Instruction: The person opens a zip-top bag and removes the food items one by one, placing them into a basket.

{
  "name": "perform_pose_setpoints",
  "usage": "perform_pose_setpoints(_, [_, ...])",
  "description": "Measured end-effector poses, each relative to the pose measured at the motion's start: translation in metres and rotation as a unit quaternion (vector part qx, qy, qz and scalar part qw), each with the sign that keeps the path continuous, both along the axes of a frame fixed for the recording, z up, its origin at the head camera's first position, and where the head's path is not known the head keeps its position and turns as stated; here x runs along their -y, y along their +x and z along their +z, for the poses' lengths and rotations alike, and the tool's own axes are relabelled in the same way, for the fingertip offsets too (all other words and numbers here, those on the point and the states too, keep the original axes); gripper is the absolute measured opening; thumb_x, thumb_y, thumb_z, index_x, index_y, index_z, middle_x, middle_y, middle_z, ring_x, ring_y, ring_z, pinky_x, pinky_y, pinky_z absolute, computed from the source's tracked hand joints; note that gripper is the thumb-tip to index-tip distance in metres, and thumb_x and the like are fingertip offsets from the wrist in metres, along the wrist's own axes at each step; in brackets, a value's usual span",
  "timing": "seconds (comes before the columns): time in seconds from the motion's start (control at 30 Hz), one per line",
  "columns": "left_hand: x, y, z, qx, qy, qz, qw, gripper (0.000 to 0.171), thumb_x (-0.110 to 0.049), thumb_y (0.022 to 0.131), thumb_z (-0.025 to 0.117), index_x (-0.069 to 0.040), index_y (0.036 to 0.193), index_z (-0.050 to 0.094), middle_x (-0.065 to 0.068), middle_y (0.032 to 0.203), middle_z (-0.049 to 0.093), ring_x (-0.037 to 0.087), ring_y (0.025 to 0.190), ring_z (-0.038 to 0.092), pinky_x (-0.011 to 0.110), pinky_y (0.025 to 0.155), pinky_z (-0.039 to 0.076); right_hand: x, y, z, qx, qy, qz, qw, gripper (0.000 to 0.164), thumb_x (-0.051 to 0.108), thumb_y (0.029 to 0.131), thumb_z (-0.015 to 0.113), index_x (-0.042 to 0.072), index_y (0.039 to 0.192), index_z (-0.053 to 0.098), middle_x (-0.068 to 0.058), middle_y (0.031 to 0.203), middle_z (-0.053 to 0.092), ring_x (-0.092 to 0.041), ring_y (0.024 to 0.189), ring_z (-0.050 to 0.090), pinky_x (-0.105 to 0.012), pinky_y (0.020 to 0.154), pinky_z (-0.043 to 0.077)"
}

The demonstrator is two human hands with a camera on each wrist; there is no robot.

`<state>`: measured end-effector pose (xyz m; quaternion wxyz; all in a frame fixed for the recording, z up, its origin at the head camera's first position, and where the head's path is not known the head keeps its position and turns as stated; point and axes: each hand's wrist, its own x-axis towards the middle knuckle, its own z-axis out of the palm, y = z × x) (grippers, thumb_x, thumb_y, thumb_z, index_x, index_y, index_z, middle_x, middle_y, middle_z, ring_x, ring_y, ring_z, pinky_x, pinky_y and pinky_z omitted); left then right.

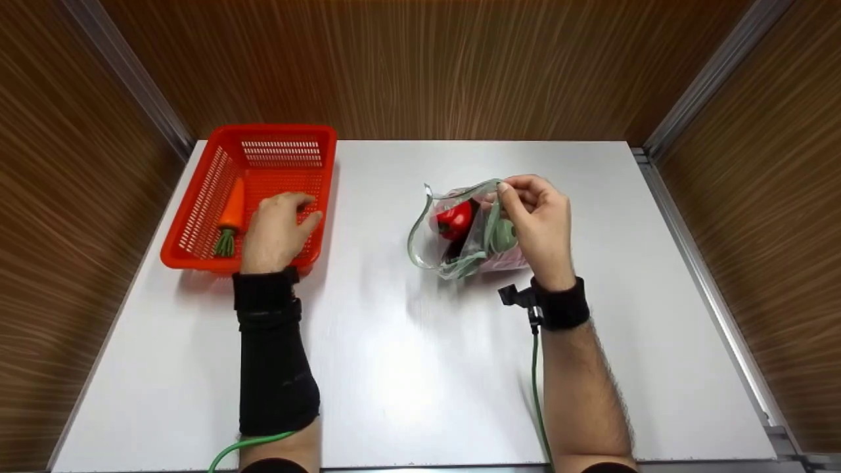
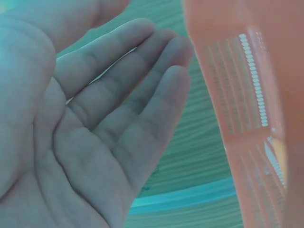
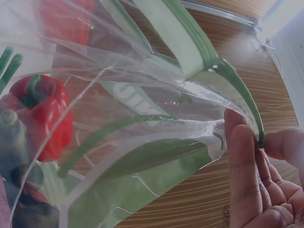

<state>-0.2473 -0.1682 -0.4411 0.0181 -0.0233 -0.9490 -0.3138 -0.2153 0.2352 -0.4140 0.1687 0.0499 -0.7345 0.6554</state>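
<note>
1. Fingers (image 2: 152,114) slack and slightly bent, our left hand (image 1: 277,226) is over the red basket (image 1: 330,171), holding nothing, its thumb spread apart.
2. Our right hand (image 1: 542,213) pinches the green edge of the clear bag (image 1: 474,249) between thumb and fingers; the bag sits to the right of the basket, mouth spread.
3. In the bag we see a red pepper (image 1: 454,221) beside a dark item (image 1: 455,249); the carrot (image 1: 233,207) lies along the basket's left side, green top towards us.
4. Through the film we cannot identify that dark item or the green shape (image 1: 504,235). The left wrist view cuts off most of the basket, and we cannot tell whether the left hand touches it. Both forearms (image 1: 585,394) run off the head view's lower edge.
5. Bag and basket rest on a glossy white table (image 1: 394,368). Wood-grain walls (image 1: 394,72) stand behind and at both sides, with metal strips (image 1: 713,75) in the corners.
</note>
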Motion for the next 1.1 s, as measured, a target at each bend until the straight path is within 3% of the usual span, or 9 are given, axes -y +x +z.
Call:
perform_pose_setpoints(0.5, [-0.039,0.005,0.01,-0.093,-0.032,-0.05,0.9939,0.053,-0.027,0.111,0.083,-0.004,0.157,0.072,0.021,0.161,0.073,0.045,0.151,0.068,0.063,0.133,0.054,0.001,0.0,0.0,0.001,-0.001,0.001,1.0,0.011,0.006,0.114,0.075,-0.003,0.117,0.079,0.006,0.096,0.089,-0.012,0.088,0.089,-0.027,0.081,0.073])
perform_pose_setpoints(0.83, [-0.065,0.014,0.017,-0.17,-0.064,-0.097,0.9785,0.049,-0.029,0.109,0.087,-0.009,0.153,0.077,0.014,0.155,0.078,0.041,0.144,0.073,0.06,0.122,0.062,0.002,0.002,0.002,0.005,-0.008,-0.007,1.0,0.008,0.003,0.112,0.075,-0.002,0.117,0.08,-0.001,0.098,0.089,-0.012,0.086,0.088,-0.026,0.081,0.073])
perform_pose_setpoints(1.1, [-0.086,0.021,0.02,-0.236,-0.075,-0.14,0.9587,0.047,-0.027,0.107,0.09,-0.009,0.149,0.079,0.012,0.148,0.081,0.038,0.136,0.076,0.052,0.121,0.063,0.003,0.001,0.002,0.007,-0.009,-0.003,1.0,0.008,0.002,0.112,0.076,-0.002,0.117,0.08,-0.003,0.1,0.09,-0.012,0.087,0.088,-0.027,0.081,0.073])
